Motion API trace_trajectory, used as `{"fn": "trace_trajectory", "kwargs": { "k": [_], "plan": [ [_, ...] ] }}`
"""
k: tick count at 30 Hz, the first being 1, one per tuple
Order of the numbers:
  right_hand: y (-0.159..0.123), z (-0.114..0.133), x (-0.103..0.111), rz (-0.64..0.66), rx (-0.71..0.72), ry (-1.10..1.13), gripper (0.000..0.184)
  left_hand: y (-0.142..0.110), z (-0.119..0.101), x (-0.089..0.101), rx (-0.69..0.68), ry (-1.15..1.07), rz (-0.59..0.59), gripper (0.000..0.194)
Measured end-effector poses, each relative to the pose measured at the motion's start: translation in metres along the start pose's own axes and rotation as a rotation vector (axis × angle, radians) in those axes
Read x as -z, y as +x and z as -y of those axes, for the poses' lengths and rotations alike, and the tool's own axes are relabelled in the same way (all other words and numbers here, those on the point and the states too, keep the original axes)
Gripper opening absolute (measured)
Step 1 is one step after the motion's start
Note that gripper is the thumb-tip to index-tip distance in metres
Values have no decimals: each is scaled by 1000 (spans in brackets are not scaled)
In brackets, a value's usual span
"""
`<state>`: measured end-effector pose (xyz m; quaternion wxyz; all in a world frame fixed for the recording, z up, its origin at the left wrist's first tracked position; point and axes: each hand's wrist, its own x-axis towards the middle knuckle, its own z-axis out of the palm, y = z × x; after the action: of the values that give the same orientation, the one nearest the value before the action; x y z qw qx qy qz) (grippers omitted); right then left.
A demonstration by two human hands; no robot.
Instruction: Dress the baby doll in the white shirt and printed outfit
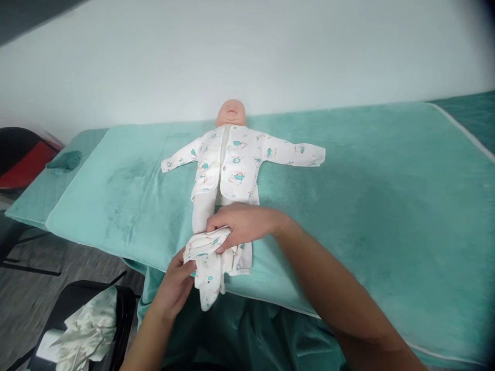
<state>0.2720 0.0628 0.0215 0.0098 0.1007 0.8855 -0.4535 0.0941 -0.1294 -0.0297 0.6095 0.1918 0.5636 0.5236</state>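
Note:
A baby doll (pixel 230 112) lies on its back on a teal towel (pixel 348 196), head toward the wall. It wears a white printed jacket (pixel 235 159) with both sleeves spread out. My right hand (pixel 242 224) is closed on bunched white printed baby trousers (pixel 209 263) at the doll's legs. My left hand (pixel 176 283) grips the same trousers from below, at the near edge of the bed. The doll's left leg (pixel 201 208) shows white beside the bunched cloth.
The teal-covered bed (pixel 31 198) runs along a white wall. A rolled teal cloth (pixel 65 161) lies at its far left corner. A black chair (pixel 73 299) with crumpled pale cloth (pixel 91 327) stands at lower left. A dark and red seat (pixel 19 154) sits at far left.

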Motion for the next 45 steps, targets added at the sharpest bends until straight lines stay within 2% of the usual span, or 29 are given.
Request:
{"fn": "trace_trajectory", "kwargs": {
  "k": [3,5,8,11,17,24,30,33,35,37,40,43,45],
  "plan": [
    [-1,0,-1,4,1,-69,25,4,6,0,19,-114,-43,62],
    [-2,1,0,21,9,-88,26,6,9,0,27,-146,-26,61],
    [-4,2,4,124,48,-51,37,8,10,0,18,-151,15,62],
    [-6,5,7,211,52,-47,40,9,7,-1,14,-156,25,65],
    [-4,6,3,254,82,-55,32,4,1,-5,14,-162,46,57],
    [-1,16,2,236,60,-108,20,3,7,-1,22,-180,22,64],
    [1,21,-1,60,-87,-218,13,6,16,6,-17,-166,-21,64],
    [5,16,-6,-38,-116,-217,10,6,21,7,-8,-201,-66,64],
    [8,12,-9,-131,-130,-175,11,7,20,9,-7,-204,-39,63],
    [10,8,-10,-225,-139,-101,13,9,14,11,-38,-159,21,63],
    [11,4,-11,-297,-144,-4,15,17,0,17,-125,-16,88,55],
    [11,3,-12,-336,-147,26,14,31,-14,21,-232,128,73,36],
    [11,2,-13,-361,-157,35,16,43,-21,22,-302,165,8,27]
  ]
}}
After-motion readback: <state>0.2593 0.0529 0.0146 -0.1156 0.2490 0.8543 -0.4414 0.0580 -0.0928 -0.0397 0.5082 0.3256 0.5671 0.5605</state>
